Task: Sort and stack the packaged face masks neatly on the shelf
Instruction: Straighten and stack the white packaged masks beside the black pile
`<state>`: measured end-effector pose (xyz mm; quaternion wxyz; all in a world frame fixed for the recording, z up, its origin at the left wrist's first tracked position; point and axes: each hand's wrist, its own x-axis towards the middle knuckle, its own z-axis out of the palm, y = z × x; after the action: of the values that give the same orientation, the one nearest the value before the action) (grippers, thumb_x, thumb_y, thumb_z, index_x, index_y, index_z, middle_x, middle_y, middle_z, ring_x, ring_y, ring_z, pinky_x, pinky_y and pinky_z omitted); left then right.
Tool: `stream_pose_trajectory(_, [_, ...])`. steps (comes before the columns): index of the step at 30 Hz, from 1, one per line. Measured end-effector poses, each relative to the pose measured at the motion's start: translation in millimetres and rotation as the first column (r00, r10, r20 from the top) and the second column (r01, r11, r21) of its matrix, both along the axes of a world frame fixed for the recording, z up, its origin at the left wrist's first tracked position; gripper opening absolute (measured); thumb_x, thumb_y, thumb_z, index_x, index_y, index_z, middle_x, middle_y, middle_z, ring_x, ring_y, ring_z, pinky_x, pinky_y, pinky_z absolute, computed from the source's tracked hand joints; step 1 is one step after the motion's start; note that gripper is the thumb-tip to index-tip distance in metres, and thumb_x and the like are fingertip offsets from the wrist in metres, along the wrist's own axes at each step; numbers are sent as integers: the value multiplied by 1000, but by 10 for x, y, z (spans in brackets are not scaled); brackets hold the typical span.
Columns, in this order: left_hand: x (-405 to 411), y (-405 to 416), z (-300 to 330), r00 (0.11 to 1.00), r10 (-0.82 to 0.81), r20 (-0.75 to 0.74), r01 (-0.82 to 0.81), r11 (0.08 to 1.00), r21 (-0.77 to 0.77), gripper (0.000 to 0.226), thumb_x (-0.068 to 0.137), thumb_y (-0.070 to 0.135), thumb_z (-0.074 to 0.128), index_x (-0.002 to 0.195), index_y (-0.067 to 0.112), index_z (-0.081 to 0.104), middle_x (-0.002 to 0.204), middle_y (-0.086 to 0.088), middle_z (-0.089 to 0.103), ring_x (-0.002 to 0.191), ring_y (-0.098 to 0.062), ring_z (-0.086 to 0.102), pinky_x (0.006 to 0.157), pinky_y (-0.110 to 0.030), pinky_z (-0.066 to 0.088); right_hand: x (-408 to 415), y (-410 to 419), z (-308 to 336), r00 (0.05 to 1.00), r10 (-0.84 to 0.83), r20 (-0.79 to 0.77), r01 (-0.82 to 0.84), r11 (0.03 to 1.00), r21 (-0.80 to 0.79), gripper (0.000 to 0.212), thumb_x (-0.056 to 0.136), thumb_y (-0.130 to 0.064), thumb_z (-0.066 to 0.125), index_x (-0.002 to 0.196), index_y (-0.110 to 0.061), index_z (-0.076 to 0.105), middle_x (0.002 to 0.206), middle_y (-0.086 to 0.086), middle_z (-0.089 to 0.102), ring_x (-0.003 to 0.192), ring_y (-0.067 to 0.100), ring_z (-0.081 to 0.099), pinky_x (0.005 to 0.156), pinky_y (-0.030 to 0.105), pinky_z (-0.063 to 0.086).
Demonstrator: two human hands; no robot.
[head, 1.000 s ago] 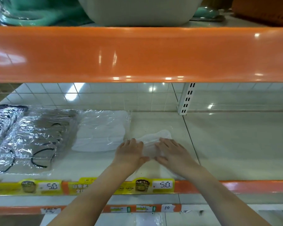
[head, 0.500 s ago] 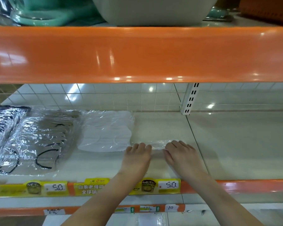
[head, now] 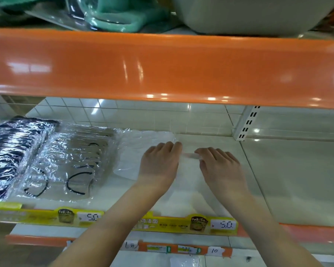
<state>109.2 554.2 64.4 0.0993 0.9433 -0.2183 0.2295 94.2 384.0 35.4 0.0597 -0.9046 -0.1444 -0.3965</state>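
Observation:
A thin clear packet with a white face mask (head: 187, 182) hangs between my two hands just above the cream shelf (head: 289, 180). My left hand (head: 159, 163) and my right hand (head: 220, 166) each pinch its upper edge, knuckles up. My left hand lies over the right side of a white mask pack (head: 135, 149) lying flat on the shelf. Left of it lies a pack of grey masks with black ear loops (head: 73, 162), and at the far left black mask packs (head: 6, 151).
An orange shelf edge (head: 162, 68) hangs low overhead, with a grey tub (head: 249, 14) and green plastic ware (head: 114, 18) on top. Yellow price tags (head: 222, 225) line the shelf's front lip. A white slotted upright (head: 245, 124) stands at the back right. A lower shelf shows below.
Both hands have moved left toward the white pack with the packet, which now hangs by its upper edge instead of lying flat. The view has come closer to the shelf.

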Motion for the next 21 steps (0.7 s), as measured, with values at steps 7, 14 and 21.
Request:
stream_pose_trajectory(7, [299,716,-324,997,23,-71,-26,999,-39,42,56,-14,65,90,10,67,86,-5,69,80,-26,68,68,-36,54,341,659,-206,994,99,-55,-96,994,46,34,62,0,61,91,-14,73,89,0,72,77,21,69,71,30,53])
stream_pose_trajectory(14, [258,1135,-584,957,4,-291,8,999,39,51,71,-8,63,117,12,63,120,-3,64,120,-26,55,101,-39,39,189,1034,-669,973,75,-219,-96,992,-84,35,68,-15,43,87,-17,73,92,1,69,76,24,66,67,32,46])
stream_pose_trajectory(21, [156,1196,-766,928,-67,-367,115,987,111,45,70,27,38,104,21,66,110,0,66,105,-21,64,90,-38,49,131,1165,-768,927,-32,-373,-14,993,-118,34,44,-11,83,74,-15,67,82,2,65,70,25,62,54,30,44])
